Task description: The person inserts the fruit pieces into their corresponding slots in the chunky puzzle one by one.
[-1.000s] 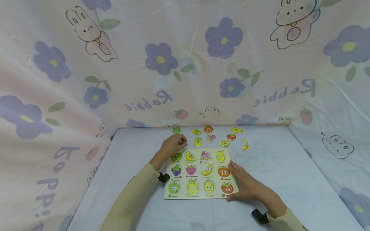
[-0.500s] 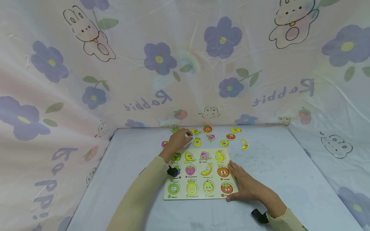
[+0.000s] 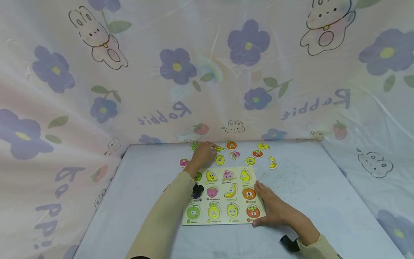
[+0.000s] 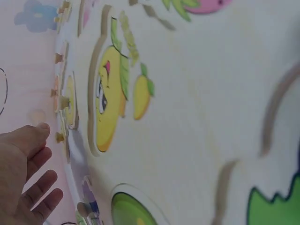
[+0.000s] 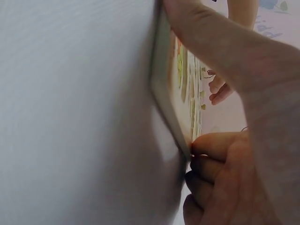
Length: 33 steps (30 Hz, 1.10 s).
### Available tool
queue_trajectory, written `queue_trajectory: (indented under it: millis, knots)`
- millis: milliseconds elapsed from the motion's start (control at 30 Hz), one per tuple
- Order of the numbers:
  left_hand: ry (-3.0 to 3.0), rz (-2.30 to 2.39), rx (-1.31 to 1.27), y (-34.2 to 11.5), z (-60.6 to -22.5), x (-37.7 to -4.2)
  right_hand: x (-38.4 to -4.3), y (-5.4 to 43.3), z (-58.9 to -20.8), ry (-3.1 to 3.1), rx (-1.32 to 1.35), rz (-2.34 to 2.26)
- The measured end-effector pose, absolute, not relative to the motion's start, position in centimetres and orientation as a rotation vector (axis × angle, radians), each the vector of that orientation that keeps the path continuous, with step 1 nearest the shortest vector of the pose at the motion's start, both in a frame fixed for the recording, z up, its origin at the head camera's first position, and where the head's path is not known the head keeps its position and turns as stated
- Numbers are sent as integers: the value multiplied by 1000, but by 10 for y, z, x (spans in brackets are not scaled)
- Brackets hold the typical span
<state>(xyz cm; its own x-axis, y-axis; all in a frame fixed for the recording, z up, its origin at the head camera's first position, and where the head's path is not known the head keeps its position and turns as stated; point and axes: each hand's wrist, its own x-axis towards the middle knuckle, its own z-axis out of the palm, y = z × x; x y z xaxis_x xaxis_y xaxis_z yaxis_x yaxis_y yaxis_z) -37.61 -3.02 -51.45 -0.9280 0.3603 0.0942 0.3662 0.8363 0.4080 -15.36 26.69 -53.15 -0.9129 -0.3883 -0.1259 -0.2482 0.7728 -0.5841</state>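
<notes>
My left hand [image 3: 204, 154] is over the loose pieces behind the puzzle board [image 3: 221, 219], its fingertips right at the yellow mango piece [image 3: 219, 149]. In the left wrist view the fingers [image 4: 40, 187] are loosely bent with nothing between them. The board is cream wood with printed fruit in cut-out recesses, lying flat. My right hand [image 3: 279, 208] grips the board's right side, thumb at the near corner and fingers along the edge. The right wrist view shows those fingers [image 5: 213, 145] bent against the board's edge.
Behind the board lie several knobbed fruit pieces, among them a strawberry [image 3: 184, 162], pineapple [image 3: 219, 160], orange [image 3: 231, 145], peach [image 3: 235, 155], and banana [image 3: 273, 162]. A patterned curtain [image 3: 207, 72] rises at the table's back and sides.
My left hand has moved right and slightly back, from the far left pieces to the mango piece, uncovering the strawberry piece. The right hand stays at the board's edge.
</notes>
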Motion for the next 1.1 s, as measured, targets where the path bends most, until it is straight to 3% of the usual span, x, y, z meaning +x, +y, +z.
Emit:
queue_trajectory:
  millis: [600, 1100]
  knots:
    - [-3044, -488, -724, -25, -515, -380, -152, 266, -533, 2720, -450, -832]
    - [-3033, -614, -522, -30, -518, -386, -153, 268, -532, 2723, -451, -829]
